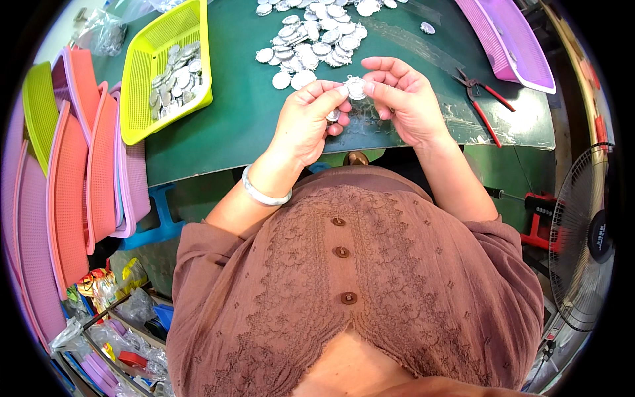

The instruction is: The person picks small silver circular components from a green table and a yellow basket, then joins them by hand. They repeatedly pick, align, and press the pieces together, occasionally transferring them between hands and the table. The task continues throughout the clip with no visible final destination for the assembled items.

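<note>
Above the near edge of the green table, a round silver-coloured metal pendant point(356, 87) with a scalloped rim is held between both hands. My left hand point(301, 129) pinches its left side with thumb and forefinger. A second silver piece point(333, 116) sits in the curled lower fingers of that hand. My right hand point(415, 109) grips the pendant's right edge between thumb and a finger, its forefinger raised. Just beyond the hands lies a loose pile of similar silver pendants point(307, 49). Red-handled pliers point(472, 86) rest with jaws apart to the right.
A lime-green basket point(132, 89) with silver pieces stands at the left, a purple basket point(503, 53) at the far right. One silver piece point(427, 28) lies apart. Stacked coloured baskets point(69, 192) line the left side; a fan point(575, 238) stands at the right.
</note>
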Demonstrator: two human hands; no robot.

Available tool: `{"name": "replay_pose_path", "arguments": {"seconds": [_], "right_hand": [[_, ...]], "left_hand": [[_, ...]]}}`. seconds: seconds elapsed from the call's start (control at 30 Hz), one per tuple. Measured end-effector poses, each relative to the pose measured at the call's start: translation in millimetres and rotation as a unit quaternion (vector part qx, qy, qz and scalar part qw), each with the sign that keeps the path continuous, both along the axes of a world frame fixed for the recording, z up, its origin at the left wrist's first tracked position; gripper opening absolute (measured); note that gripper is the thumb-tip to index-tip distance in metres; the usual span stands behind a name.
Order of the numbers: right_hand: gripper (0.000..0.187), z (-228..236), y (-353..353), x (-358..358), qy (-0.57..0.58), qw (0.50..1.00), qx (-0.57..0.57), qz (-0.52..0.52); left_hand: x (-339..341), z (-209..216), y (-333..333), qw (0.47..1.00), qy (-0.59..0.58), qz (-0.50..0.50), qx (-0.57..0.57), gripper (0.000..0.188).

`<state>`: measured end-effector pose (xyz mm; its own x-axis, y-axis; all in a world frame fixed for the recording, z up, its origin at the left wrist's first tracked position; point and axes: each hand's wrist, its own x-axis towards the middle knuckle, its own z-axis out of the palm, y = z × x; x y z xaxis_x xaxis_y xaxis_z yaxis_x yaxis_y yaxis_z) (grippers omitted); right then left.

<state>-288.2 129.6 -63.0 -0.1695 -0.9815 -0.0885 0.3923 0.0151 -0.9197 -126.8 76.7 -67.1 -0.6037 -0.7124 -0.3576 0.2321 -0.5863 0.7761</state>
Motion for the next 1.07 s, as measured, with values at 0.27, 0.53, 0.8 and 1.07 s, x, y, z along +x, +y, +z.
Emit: {"name": "replay_pose_path", "arguments": {"seconds": [0.27, 0.53, 0.8, 1.07], "right_hand": [[0.031, 0, 3, 13, 0.173, 0.978, -0.087, -0.083], [0.035, 4, 9, 24, 0.365, 0.905, -0.202, -0.088], [0.041, -1, 7, 22, 0.294, 0.935, -0.186, -0.074], [0.042, 0, 6, 24, 0.298, 0.932, -0.191, -0.072]], "left_hand": [[-6, 1, 4, 0.999, 0.015, 0.046, -0.005, 0.018], [-3, 0, 5, 0.997, 0.071, -0.019, -0.016, 0.026], [6, -4, -5, 0.986, 0.148, -0.064, 0.037, 0.029], [10, -12, -8, 0.976, 0.188, -0.079, 0.07, 0.03]]}}
